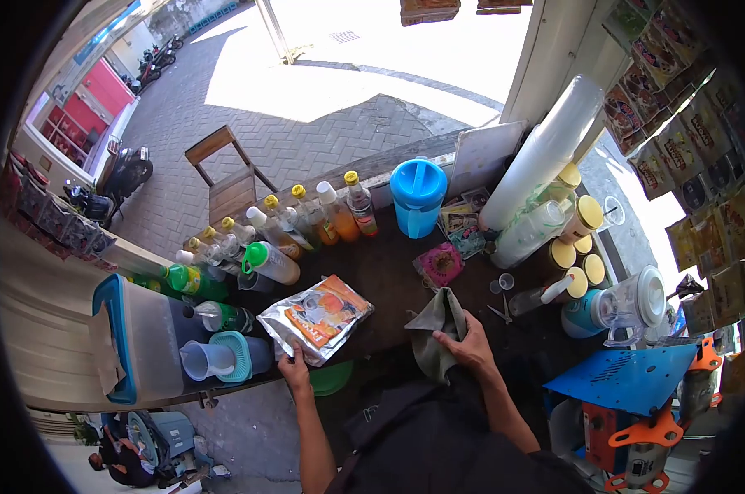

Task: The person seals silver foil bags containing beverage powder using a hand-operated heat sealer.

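Partly hidden fingers, left hand [296,370] gripping foil pouch [316,319], right hand [469,342] clutching cloth [438,333], hands apart, pouch lettering hard to read.

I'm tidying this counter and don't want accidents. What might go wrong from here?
The left hand grips the foil pouch near the edge of the counter; a loose hold might let it slide off. If the right hand swept the cloth sideways, it could nudge the small cups or catch the scissors near them.
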Demonstrator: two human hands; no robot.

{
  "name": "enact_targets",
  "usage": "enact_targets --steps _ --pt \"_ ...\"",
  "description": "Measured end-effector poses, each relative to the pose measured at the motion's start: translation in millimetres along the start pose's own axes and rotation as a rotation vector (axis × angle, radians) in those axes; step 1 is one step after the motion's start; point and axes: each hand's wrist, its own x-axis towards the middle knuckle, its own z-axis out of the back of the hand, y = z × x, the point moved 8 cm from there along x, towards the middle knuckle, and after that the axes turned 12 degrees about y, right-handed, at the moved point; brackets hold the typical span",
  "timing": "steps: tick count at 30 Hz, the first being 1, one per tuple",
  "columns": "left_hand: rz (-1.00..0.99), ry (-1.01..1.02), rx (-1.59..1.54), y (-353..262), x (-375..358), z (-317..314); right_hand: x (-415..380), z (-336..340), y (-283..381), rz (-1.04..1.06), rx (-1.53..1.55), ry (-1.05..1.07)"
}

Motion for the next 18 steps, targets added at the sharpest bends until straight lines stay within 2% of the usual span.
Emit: enact_targets --steps 2,3,6,7,8,9,10,12,13,14,16,18 --pt "0.035 -0.056 -0.085 14 -5 12 -2 -9 18 0.118 -0.009 0.155" --pt "0.088 -0.056 -0.157 24 -5 19 -3 -14 17 0.079 0.008 0.262" --pt "0.083 0.010 -0.020 60 3 37 -7 -16 19 0.010 0.068 0.220" --pt "0.088 -0.016 0.180 57 2 43 -10 -18 22 0.009 0.065 0.220" --pt "0.084 -0.014 0.174 43 -1 36 -11 -17 29 0.008 -0.062 0.200" --pt "-0.114 -0.315 0.586 -15 -19 35 -14 -16 36 0.006 -0.190 0.178" --pt "-0.317 -0.622 0.993 -74 -45 20 -19 -17 47 0.009 -0.193 0.174" --pt "-0.422 -0.244 0.718 -126 -44 -20 -26 -17 68 -0.006 -0.242 0.116" --pt "-0.438 0.003 0.516 -139 -42 -51 -29 -18 76 0.143 -0.235 0.079" --pt "-0.451 0.243 0.310 -150 -45 -83 -29 -18 82 0.154 -0.240 0.094" --pt "-0.550 0.541 0.456 -177 -56 -134 -36 -23 102 0.163 -0.250 0.236" --pt "-0.590 0.690 0.567 -196 -61 -162 -43 -12 122 0.265 -0.350 0.299"
